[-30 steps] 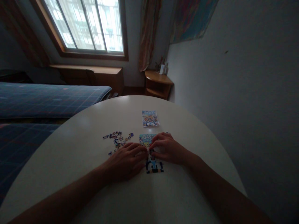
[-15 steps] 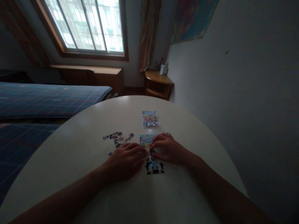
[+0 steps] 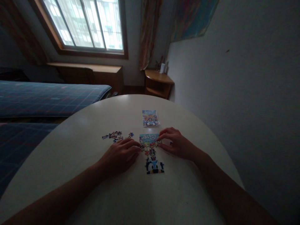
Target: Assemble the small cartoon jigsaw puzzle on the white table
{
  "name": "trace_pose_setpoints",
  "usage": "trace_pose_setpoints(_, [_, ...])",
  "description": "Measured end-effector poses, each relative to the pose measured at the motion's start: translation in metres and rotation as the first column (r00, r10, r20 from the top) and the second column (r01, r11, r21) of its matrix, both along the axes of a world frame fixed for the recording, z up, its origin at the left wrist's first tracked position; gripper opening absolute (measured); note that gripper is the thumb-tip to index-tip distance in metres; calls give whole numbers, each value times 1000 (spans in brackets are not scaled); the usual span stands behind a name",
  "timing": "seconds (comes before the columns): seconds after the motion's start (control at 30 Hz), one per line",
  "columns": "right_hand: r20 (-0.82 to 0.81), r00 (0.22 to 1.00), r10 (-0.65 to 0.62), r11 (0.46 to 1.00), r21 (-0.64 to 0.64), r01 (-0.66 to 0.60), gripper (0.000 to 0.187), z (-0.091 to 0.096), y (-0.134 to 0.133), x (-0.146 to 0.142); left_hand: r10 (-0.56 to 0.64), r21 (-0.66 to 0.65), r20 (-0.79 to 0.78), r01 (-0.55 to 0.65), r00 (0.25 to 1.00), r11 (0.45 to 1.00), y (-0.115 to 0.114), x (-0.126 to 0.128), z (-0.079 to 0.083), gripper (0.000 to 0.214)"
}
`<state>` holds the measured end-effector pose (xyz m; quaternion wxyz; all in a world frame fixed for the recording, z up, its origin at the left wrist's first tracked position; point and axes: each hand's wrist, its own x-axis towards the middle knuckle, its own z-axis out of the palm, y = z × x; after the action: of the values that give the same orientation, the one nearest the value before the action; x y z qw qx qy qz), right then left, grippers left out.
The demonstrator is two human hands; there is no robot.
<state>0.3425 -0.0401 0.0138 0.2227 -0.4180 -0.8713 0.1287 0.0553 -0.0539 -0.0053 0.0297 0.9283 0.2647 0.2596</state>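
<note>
A partly assembled jigsaw puzzle [image 3: 152, 153] lies in the middle of a round white table [image 3: 140, 193]. My left hand [image 3: 119, 156] lies palm down on the table with its fingers stretched out, the tips touching the puzzle's left edge. My right hand [image 3: 175, 143] rests at the puzzle's upper right corner, fingers curled with the tips pressed on the edge; I cannot make out a piece in them. Several loose puzzle pieces [image 3: 116, 136] are scattered just beyond my left hand.
A small printed picture card [image 3: 150, 117] lies further back on the table. Behind the table stand a bed with a blue checked cover [image 3: 47, 97], a wooden corner shelf [image 3: 159, 82] and a window [image 3: 86, 25]. A grey wall [image 3: 234, 78] runs along the right.
My right hand has slid back and to the right, from the puzzle's middle to its upper right corner, uncovering more of the puzzle. My left hand has shifted slightly left.
</note>
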Motion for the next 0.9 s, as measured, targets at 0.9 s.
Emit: trace_pose_setpoints(0.9, [29, 1000, -2, 998, -67, 4, 13, 4, -7, -9, -115, -175, -197, 80, 974, 981, -12, 6, 2, 57])
